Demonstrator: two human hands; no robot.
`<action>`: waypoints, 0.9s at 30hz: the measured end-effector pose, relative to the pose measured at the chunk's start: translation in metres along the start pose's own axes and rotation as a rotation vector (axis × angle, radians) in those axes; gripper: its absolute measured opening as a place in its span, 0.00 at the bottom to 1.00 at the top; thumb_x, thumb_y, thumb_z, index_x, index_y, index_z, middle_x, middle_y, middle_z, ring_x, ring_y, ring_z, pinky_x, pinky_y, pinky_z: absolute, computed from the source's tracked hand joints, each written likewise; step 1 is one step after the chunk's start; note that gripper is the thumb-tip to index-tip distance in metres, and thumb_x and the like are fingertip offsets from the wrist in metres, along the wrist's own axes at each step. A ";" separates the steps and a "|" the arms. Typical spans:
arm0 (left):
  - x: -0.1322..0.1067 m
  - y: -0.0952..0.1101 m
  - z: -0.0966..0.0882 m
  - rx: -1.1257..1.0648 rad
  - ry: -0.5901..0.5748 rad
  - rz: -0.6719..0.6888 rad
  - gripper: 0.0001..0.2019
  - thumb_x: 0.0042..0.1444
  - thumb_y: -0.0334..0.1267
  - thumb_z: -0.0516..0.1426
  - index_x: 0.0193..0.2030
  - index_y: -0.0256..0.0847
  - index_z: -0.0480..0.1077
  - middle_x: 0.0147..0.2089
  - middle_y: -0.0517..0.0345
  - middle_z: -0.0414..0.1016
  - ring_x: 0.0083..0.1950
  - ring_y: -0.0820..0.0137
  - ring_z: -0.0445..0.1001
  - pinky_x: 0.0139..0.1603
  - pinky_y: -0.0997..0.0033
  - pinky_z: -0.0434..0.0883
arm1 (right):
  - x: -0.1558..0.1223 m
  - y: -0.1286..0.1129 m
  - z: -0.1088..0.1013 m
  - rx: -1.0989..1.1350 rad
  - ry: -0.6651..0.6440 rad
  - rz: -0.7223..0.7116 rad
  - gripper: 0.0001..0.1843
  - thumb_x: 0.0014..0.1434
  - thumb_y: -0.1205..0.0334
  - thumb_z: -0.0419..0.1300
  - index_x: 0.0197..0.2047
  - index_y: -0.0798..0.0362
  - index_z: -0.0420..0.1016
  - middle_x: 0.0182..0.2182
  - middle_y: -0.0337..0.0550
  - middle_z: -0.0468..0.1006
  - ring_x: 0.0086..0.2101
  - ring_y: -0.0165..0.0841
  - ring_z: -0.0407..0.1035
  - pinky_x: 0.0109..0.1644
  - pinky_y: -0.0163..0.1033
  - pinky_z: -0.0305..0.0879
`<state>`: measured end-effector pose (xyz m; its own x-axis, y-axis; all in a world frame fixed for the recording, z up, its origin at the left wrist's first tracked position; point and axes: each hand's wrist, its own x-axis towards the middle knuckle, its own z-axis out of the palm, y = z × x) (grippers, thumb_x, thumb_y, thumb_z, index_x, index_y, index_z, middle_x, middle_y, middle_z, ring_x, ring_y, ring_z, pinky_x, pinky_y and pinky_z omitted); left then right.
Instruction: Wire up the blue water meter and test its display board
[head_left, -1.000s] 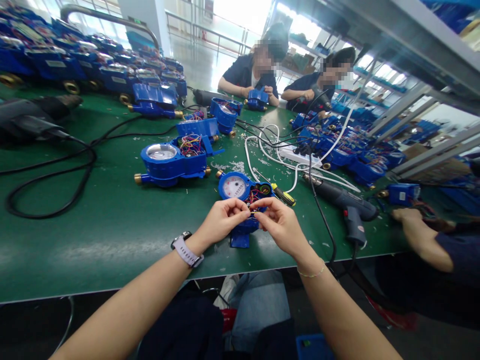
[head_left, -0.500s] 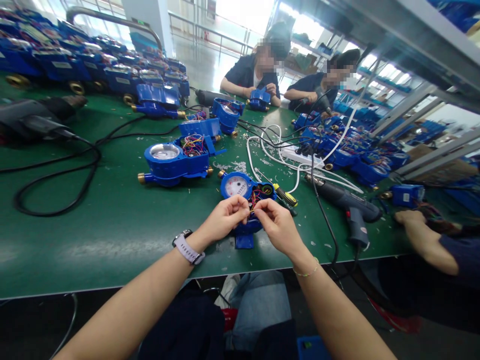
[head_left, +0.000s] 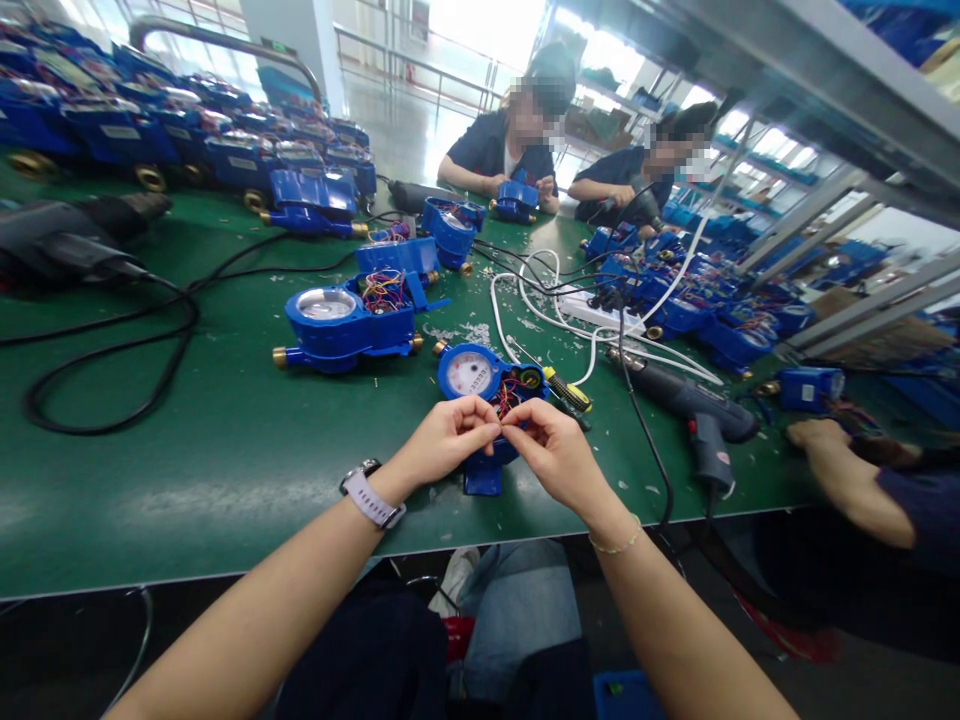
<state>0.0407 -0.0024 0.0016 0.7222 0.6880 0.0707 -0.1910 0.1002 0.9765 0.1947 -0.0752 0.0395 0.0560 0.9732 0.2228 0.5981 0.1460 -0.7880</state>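
A blue water meter (head_left: 469,374) with a round white dial lies right in front of me, its wiring compartment uncovered and full of thin coloured wires (head_left: 512,391). Over that compartment, my left hand (head_left: 452,438) is closed in a pinch on a thin wire. My right hand (head_left: 553,448) pinches at the same spot, thumb and forefinger almost touching the left fingertips. The fingers mostly hide the wire end between them. Just beyond the meter lies a screwdriver (head_left: 568,388) with a yellow and black handle.
Another opened water meter (head_left: 322,325) stands to the left. A heat gun (head_left: 686,405) lies right, a second heat gun (head_left: 67,240) far left. Cables run around a white power strip (head_left: 600,312). Blue meters crowd both sides; co-workers sit across and at right.
My fingertips have drawn closer together, and the yellow wire seen between them earlier is now mostly covered. The whole view has shifted slightly.
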 end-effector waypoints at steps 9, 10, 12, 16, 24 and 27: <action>-0.003 -0.001 0.000 0.085 -0.092 0.064 0.15 0.59 0.49 0.55 0.34 0.38 0.61 0.23 0.67 0.62 0.24 0.77 0.59 0.26 0.75 0.56 | -0.001 0.004 0.005 0.071 0.001 -0.038 0.03 0.58 0.66 0.59 0.31 0.52 0.72 0.29 0.38 0.72 0.29 0.30 0.65 0.34 0.36 0.60; -0.003 -0.001 0.000 0.076 -0.104 0.063 0.15 0.59 0.50 0.54 0.34 0.39 0.60 0.23 0.67 0.62 0.24 0.77 0.59 0.26 0.75 0.55 | -0.001 0.005 0.005 0.086 -0.002 -0.028 0.03 0.58 0.65 0.59 0.31 0.52 0.72 0.29 0.38 0.72 0.29 0.31 0.65 0.34 0.36 0.60; -0.003 -0.002 0.001 0.050 -0.127 0.053 0.15 0.60 0.50 0.53 0.34 0.40 0.59 0.23 0.67 0.62 0.23 0.78 0.57 0.25 0.75 0.55 | -0.002 0.005 0.005 0.114 -0.011 -0.005 0.03 0.58 0.65 0.59 0.32 0.52 0.72 0.29 0.38 0.72 0.30 0.31 0.65 0.35 0.36 0.61; -0.002 -0.002 0.001 -0.007 -0.153 0.013 0.14 0.60 0.49 0.53 0.34 0.41 0.57 0.23 0.67 0.64 0.21 0.79 0.55 0.22 0.76 0.52 | -0.001 0.004 0.006 0.178 -0.018 0.036 0.04 0.57 0.63 0.59 0.31 0.52 0.72 0.29 0.38 0.72 0.29 0.30 0.65 0.33 0.36 0.60; 0.002 0.002 -0.001 -0.140 0.003 -0.031 0.13 0.57 0.46 0.54 0.33 0.41 0.55 0.30 0.60 0.73 0.17 0.82 0.49 0.19 0.77 0.45 | -0.002 0.007 0.000 0.226 0.020 0.090 0.05 0.57 0.60 0.60 0.32 0.52 0.72 0.30 0.39 0.73 0.26 0.28 0.63 0.27 0.34 0.60; 0.001 0.003 -0.003 -0.005 0.065 0.045 0.09 0.58 0.43 0.52 0.35 0.38 0.61 0.32 0.59 0.71 0.19 0.81 0.51 0.20 0.77 0.49 | -0.002 0.009 -0.003 0.241 0.004 0.134 0.07 0.56 0.58 0.60 0.33 0.53 0.71 0.26 0.37 0.71 0.23 0.28 0.62 0.25 0.34 0.59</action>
<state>0.0387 0.0011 0.0035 0.6683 0.7369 0.1014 -0.2262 0.0715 0.9715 0.2019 -0.0764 0.0339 0.1248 0.9861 0.1093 0.3778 0.0546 -0.9243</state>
